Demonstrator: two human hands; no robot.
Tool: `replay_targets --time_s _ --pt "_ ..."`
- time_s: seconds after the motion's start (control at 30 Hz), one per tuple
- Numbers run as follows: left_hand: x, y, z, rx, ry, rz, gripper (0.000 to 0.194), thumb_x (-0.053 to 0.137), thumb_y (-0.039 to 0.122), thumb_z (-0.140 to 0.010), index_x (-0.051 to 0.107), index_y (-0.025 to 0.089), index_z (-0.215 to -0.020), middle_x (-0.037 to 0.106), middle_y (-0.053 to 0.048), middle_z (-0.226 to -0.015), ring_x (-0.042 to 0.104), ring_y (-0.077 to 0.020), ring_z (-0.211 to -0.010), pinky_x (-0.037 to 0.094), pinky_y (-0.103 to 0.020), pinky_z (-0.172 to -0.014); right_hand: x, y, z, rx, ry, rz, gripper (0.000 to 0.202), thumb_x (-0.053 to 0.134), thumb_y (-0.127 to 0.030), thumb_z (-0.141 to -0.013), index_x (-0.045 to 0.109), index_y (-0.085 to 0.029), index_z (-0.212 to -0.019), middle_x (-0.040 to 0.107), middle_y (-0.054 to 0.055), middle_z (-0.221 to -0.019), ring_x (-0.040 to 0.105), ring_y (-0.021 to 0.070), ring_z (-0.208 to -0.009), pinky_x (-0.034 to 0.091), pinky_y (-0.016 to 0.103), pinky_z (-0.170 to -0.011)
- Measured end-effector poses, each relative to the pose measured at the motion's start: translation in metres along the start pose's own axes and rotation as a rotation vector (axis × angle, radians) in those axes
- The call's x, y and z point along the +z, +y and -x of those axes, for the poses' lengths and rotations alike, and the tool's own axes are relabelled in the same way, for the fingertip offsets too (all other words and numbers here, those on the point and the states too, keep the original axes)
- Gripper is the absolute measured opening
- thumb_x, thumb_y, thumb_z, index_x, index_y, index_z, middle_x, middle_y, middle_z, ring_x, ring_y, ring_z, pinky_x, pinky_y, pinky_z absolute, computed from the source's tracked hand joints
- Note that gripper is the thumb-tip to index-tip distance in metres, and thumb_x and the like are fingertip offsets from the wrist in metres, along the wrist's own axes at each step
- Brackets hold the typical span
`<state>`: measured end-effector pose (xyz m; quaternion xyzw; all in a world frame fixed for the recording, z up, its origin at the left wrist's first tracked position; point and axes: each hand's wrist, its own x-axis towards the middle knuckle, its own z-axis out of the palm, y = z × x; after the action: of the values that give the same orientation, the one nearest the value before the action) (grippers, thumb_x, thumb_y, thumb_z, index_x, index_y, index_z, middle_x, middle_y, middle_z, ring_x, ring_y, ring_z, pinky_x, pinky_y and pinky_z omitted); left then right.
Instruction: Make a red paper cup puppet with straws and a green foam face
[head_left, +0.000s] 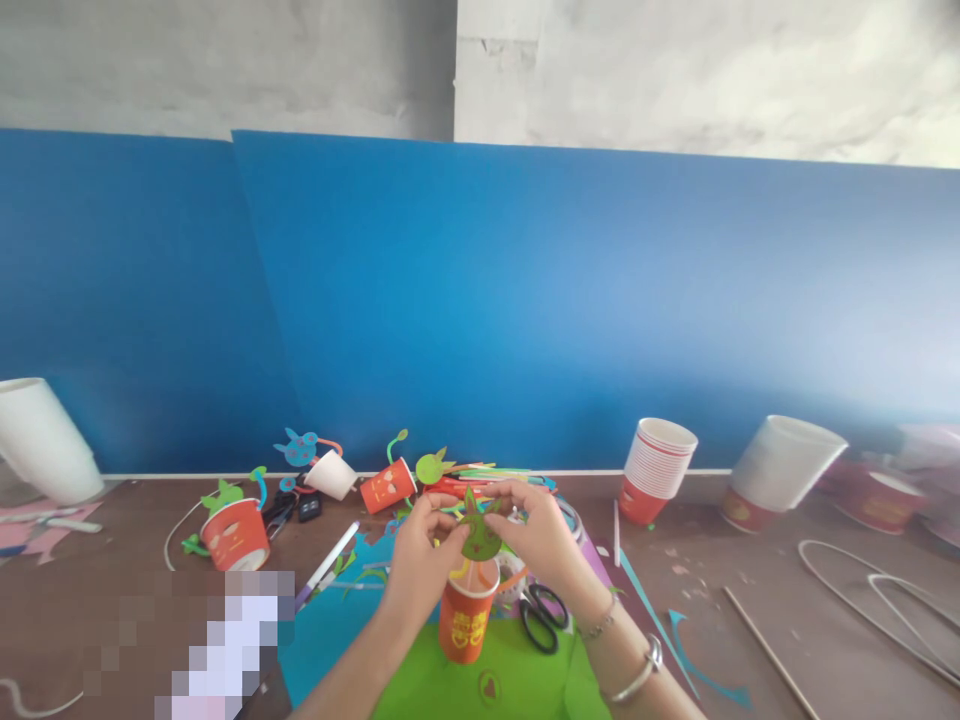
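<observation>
Both hands hold a green paper animal face with pointed ears, pinched at its sides above a red paper cup. My left hand grips its left edge and my right hand its right edge. The red cup, with yellow lettering, stands upright on green paper. An orange strip shows at the right of its rim. Black-handled scissors lie right of the cup.
Decorated cups stand or lie at the left, such as a red cup with a green cutout. Stacked cups stand at the right. A thin stick and a white cable lie on the brown table.
</observation>
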<state>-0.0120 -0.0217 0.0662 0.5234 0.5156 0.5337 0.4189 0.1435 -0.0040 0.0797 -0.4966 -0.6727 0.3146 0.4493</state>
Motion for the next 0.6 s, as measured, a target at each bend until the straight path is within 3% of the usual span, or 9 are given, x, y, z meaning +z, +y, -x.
replay_targets --time_s 0.13,0.23,0.3,0.47,0.6 --pt "0.001 0.000 0.001 0.004 -0.021 0.001 0.026 0.063 0.027 -0.064 0.056 0.019 -0.088 0.063 0.001 -0.063 0.062 -0.0194 -0.065 0.046 -0.030 -0.065 -0.001 0.000 0.002 -0.026 -0.012 -0.036 0.033 0.054 -0.012 -0.070 0.063 -0.020 -0.101 0.065 0.001 -0.078 0.062 0.0179 -0.075 0.049 0.029 -0.070" --pt "0.000 -0.002 0.001 0.060 0.064 -0.019 0.033 0.066 0.027 -0.064 0.058 0.018 -0.094 0.067 -0.008 -0.095 0.062 -0.0252 -0.095 0.046 -0.037 -0.084 -0.003 0.001 0.002 -0.012 0.006 -0.067 0.032 0.054 -0.014 -0.071 0.058 -0.021 -0.102 0.065 -0.001 -0.076 0.062 0.0173 -0.074 0.049 0.028 -0.068" --pt "0.000 -0.006 0.001 0.065 0.079 -0.013 0.051 0.071 0.027 -0.061 0.056 0.018 -0.109 0.061 -0.013 -0.118 0.054 -0.0288 -0.115 0.041 -0.040 -0.095 -0.006 0.004 0.000 0.012 0.020 -0.076 0.031 0.055 -0.016 -0.071 0.055 -0.021 -0.102 0.064 -0.002 -0.071 0.061 0.0170 -0.070 0.048 0.028 -0.066" --pt "0.003 -0.015 0.005 -0.074 -0.098 0.117 0.116 0.084 0.024 -0.048 0.022 0.019 -0.145 0.041 -0.021 -0.142 0.043 -0.0344 -0.129 0.044 -0.040 -0.097 -0.017 0.015 -0.008 0.059 0.050 -0.104 0.032 0.060 -0.022 -0.070 0.055 -0.019 -0.101 0.062 -0.004 -0.062 0.056 0.0148 -0.058 0.043 0.030 -0.063" --pt "0.003 -0.016 0.008 -0.166 -0.355 0.277 0.127 0.084 0.018 -0.048 0.007 0.025 -0.149 0.058 -0.017 -0.128 0.061 -0.0305 -0.111 0.051 -0.040 -0.086 -0.024 0.017 -0.011 0.102 0.074 -0.172 0.033 0.064 -0.026 -0.069 0.055 -0.018 -0.100 0.063 -0.004 -0.063 0.057 0.0151 -0.058 0.043 0.030 -0.060"
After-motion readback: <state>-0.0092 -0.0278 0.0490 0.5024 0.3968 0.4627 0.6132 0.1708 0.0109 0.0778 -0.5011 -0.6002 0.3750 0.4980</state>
